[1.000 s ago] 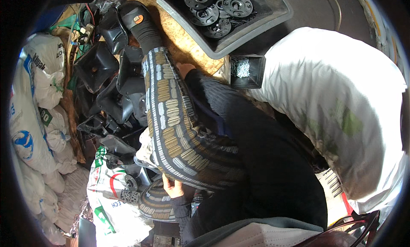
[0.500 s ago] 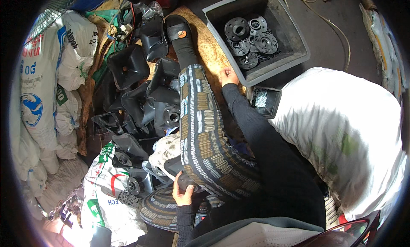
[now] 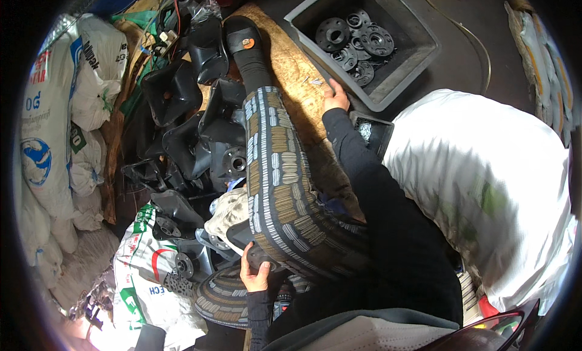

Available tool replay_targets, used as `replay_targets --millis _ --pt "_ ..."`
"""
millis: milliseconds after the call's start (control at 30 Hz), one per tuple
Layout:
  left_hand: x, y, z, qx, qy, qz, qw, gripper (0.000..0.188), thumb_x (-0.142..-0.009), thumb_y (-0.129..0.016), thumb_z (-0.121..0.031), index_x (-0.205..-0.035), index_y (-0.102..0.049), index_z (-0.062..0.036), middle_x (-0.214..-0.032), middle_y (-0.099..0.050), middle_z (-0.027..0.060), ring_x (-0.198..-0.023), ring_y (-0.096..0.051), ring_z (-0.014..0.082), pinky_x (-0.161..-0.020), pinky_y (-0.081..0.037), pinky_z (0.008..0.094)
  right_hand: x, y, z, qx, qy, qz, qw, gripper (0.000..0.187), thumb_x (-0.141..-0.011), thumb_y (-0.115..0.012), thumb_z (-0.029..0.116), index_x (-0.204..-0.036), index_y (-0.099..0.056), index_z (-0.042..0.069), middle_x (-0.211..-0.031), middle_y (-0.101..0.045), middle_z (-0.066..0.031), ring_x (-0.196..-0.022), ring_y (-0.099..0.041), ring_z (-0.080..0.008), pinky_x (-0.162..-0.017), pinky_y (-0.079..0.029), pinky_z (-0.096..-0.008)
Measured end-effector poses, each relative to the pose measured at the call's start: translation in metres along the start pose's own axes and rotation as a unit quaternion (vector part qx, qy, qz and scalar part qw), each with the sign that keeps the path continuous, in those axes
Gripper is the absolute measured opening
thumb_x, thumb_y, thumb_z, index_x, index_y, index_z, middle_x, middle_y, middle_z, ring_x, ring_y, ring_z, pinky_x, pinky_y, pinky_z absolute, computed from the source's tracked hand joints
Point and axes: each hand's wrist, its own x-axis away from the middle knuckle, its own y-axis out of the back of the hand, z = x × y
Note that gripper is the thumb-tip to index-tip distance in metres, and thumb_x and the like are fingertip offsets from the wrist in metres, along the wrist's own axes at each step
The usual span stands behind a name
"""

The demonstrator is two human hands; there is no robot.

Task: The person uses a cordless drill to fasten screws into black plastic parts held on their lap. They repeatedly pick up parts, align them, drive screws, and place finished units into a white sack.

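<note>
My left hand (image 3: 255, 276) is closed on a dark part with a round end (image 3: 262, 257), held against the patterned trouser leg; much of the part is hidden by the leg. Farther up and to the right, my right hand (image 3: 337, 97) is over the edge of the tan board (image 3: 291, 54), close to the grey bin's (image 3: 364, 106) near corner. Its fingers are slightly bent and apart, with nothing visible in them. A few small silver screws (image 3: 313, 81) lie on the board just left of it. Below that hand sits a small black box (image 3: 380, 136) of small silver pieces.
Several black flanged discs (image 3: 357, 42) lie in the grey bin. Black funnel-shaped parts (image 3: 173, 93) are piled left of my outstretched leg, with more parts on a printed white sack (image 3: 136, 254). A bulging white sack (image 3: 485, 181) stands at right; filled sacks (image 3: 51, 120) line the left.
My right hand has shifted right along the board, and small screws now show on the board beside it. The left hand keeps its grip on the dark part. The whole view has shifted slightly.
</note>
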Motion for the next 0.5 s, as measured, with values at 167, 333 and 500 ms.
replay_targets --millis 167,333,500 --pt "0.003 0.01 0.013 -0.03 -0.015 -0.003 0.999 0.062 -0.079 -0.069 -0.007 -0.135 -0.045 -0.0002 -0.124 -0.056 0.0069 -0.11 -0.053 0.0165 -0.099 -0.039 0.0304 0.077 -0.012 0.005 -0.031 0.106 0.264 0.958 0.014 -0.084 -0.061 0.016 -0.095 -0.067 0.01 -0.091 -0.065 -0.013 -0.089 -0.064 -0.0295 -0.078 -0.051 -0.039" --pt "0.006 0.031 0.04 0.016 -0.01 -0.011 1.0 0.064 -0.079 -0.072 -0.007 -0.136 -0.044 0.0001 -0.126 -0.056 0.0069 -0.111 -0.053 0.0168 -0.098 -0.04 0.0307 0.127 -0.009 0.007 0.169 0.069 0.343 0.922 0.026 -0.084 -0.058 0.027 -0.107 -0.063 0.017 -0.104 -0.064 -0.01 -0.097 -0.062 -0.031 -0.083 -0.049 -0.0449" --pt "0.008 0.044 0.057 0.059 0.008 -0.025 0.998 0.068 -0.08 -0.077 -0.012 -0.138 -0.043 -0.0002 -0.129 -0.056 0.0082 -0.112 -0.054 0.0176 -0.098 -0.041 0.0317 0.105 -0.01 0.027 0.198 0.112 0.395 0.89 0.037 -0.087 -0.056 0.028 -0.122 -0.052 0.018 -0.106 -0.063 -0.014 -0.094 -0.063 -0.0339 -0.079 -0.051 -0.0479"
